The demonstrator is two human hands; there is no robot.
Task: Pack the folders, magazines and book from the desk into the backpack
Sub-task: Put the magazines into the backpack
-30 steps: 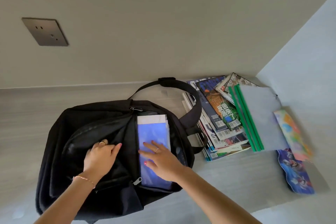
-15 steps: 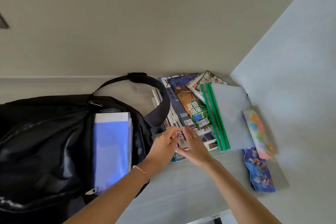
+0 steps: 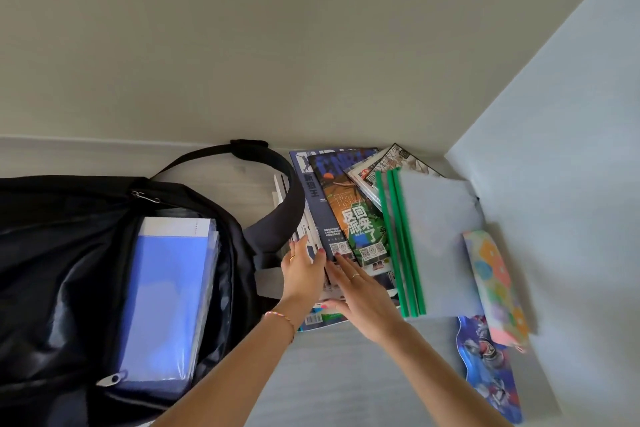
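Observation:
A black backpack [image 3: 62, 253] lies open on the desk at the left, with a blue folder [image 3: 166, 302] and white papers inside its main pocket. To its right is a fanned stack of magazines [image 3: 349, 211]. Clear folders with green spines [image 3: 433, 236] lie on the stack's right side. My left hand [image 3: 303, 270] rests on the stack's near left edge with straight fingers. My right hand [image 3: 360, 298] lies flat on the stack's near edge, thumb at the lower corner. Neither hand grips anything that I can see.
A pastel patterned pouch [image 3: 495, 288] and a blue cartoon-printed item [image 3: 488, 367] lie at the right by the side wall [image 3: 554, 149]. The backpack strap [image 3: 287, 204] arches over the stack's left edge. Bare desk [image 3: 346, 374] lies in front of the stack.
Both hands left the backpack and moved right to the magazine stack, now lying on its near edge. The view swung right with them.

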